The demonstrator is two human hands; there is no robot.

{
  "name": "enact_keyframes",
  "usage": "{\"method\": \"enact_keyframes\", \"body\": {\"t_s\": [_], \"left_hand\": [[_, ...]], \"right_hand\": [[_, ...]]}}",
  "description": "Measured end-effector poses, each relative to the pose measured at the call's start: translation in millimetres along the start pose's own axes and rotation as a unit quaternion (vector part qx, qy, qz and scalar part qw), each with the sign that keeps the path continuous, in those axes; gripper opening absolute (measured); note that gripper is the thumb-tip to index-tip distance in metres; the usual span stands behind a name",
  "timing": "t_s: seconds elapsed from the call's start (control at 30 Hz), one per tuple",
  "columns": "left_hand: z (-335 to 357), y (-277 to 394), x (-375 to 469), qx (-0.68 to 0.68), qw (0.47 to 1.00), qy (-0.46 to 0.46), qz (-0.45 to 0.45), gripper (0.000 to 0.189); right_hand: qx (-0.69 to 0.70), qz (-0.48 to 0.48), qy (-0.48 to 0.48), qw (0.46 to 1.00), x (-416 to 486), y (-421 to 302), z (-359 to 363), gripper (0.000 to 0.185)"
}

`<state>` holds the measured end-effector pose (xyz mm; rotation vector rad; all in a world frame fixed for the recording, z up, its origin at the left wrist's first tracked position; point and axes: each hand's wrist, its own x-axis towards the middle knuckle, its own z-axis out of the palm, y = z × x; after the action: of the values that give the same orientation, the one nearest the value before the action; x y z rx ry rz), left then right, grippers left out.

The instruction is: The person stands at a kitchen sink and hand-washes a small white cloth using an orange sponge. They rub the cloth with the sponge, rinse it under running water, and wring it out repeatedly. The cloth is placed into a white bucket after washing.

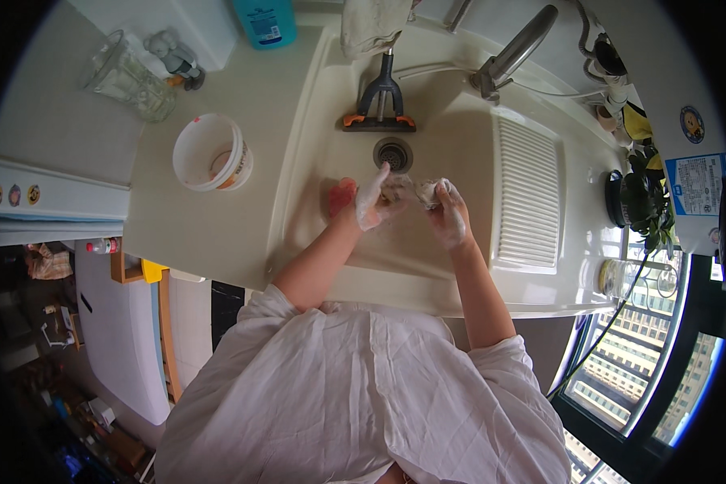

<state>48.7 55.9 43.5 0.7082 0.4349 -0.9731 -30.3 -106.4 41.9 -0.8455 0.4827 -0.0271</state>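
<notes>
Both of my hands are over the basin of a cream-coloured laundry sink (393, 248), coated in white suds. My right hand (451, 218) grips a small, crumpled whitish cloth-like item (429, 192). To its left, my left hand (375, 202) has its fingers spread and partly blurred; a thin smear of suds shows around the fingers, and no held object is visible in it. A pinkish-red item (342, 196) lies in the basin just left of my left hand. The metal drain (393, 155) sits just beyond my hands.
A squeeze mop head (380, 124) stands beyond the drain. The metal faucet (499, 72) is at the back right, beside a ribbed washboard (527, 193). On the left counter are a white plastic bucket (209, 151), a glass pitcher (136, 91), a figurine (175, 57) and a blue bottle (266, 21).
</notes>
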Motion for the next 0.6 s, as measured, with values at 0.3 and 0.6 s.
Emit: {"method": "enact_keyframes", "body": {"t_s": [0.3, 0.6], "left_hand": [[-76.5, -61.8, 77.9, -0.13, 0.951, -0.279, -0.005, 0.025], [-53.4, -76.6, 57.7, -0.084, 0.984, -0.151, 0.047, 0.026]], "right_hand": [[-0.595, -0.198, 0.077, 0.775, -25.2, 50.8, 77.3, 0.037], [-0.64, -0.212, 0.205, 0.71, 18.1, 102.7, 34.1, 0.063]]}}
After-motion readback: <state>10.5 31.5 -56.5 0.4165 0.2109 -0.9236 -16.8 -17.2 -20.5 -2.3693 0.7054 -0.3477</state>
